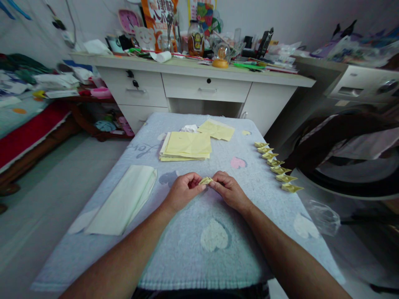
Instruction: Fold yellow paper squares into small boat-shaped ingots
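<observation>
A small folded yellow paper piece (206, 180) is held between both hands over the middle of the cloth-covered table (183, 257). The fingers of my left hand (183, 190) pinch its left end, and those of my right hand (229, 190) pinch its right end. Beyond the hands lies a stack of yellow paper sheets (188, 145), with more loose yellow sheets (218, 129) behind it to the right. Several folded yellow paper shapes (285, 178) stand in a row along the table's right edge.
A folded pale cloth or paper bundle (124, 199) lies to the left of my left forearm. Crumpled white tissue (189, 128) sits behind the stack. A white desk (205, 87) crowded with items stands beyond the table, and a washing machine (361, 85) stands at right.
</observation>
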`<state>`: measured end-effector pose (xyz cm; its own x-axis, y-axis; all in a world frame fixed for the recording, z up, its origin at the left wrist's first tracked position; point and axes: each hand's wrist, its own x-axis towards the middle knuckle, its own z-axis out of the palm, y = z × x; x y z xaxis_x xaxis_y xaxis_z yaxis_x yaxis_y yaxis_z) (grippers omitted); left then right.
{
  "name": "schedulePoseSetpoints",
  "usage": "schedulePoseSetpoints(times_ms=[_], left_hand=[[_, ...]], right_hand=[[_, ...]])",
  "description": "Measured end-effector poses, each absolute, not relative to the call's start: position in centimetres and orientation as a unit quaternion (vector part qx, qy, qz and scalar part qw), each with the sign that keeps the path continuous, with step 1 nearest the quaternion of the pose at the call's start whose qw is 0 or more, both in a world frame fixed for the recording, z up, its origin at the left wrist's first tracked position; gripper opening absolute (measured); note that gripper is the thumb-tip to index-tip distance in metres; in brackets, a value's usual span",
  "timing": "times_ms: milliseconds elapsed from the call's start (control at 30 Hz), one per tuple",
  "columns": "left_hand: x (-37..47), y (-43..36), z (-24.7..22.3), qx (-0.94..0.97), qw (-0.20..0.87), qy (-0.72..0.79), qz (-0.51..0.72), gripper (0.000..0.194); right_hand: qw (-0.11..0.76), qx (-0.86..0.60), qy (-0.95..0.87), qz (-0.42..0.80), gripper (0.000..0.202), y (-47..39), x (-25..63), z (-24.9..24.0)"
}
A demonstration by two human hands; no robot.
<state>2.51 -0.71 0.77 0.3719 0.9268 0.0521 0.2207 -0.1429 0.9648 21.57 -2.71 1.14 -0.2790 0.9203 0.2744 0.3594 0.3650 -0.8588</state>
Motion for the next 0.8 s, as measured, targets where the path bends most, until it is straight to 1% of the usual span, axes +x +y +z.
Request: schedulePoseSetpoints(times_ms=[133, 267, 367, 500, 600, 800], left_hand=[[2.42, -0.63, 0.55, 0.670, 0.492, 0.417, 0.367, 0.022], [2.44, -0.71, 0.64, 0.669, 0.483, 0.412, 0.386, 0.016], [2.51, -0.91, 0.78, 0.667, 0.459, 0.416, 0.415, 0.018], [2.59, -1.14, 0.87, 0.689, 0.402, 0.435, 0.417, 0.008], [2.61, -1.20, 0.97, 0.697, 0.368, 0.448, 0.422, 0.004], [2.57, -1.20, 1.31, 0.707, 0.354, 0.443, 0.423, 0.004]], right_hand=[[0.408, -0.451, -0.708, 0.360, 0.035, -2.63, 21.61, 1.04], [0.412, -0.454, -0.691, 0.382, 0.034, -2.57, 21.75, 1.04], [0.426, -0.454, -0.674, 0.398, 0.035, -2.56, 21.83, 1.04], [0.430, -0.457, -0.665, 0.405, 0.035, -2.60, 21.83, 1.10], [0.428, -0.455, -0.666, 0.408, 0.035, -2.64, 21.80, 1.16], [0.428, -0.452, -0.665, 0.412, 0.032, -2.67, 21.84, 1.16]])
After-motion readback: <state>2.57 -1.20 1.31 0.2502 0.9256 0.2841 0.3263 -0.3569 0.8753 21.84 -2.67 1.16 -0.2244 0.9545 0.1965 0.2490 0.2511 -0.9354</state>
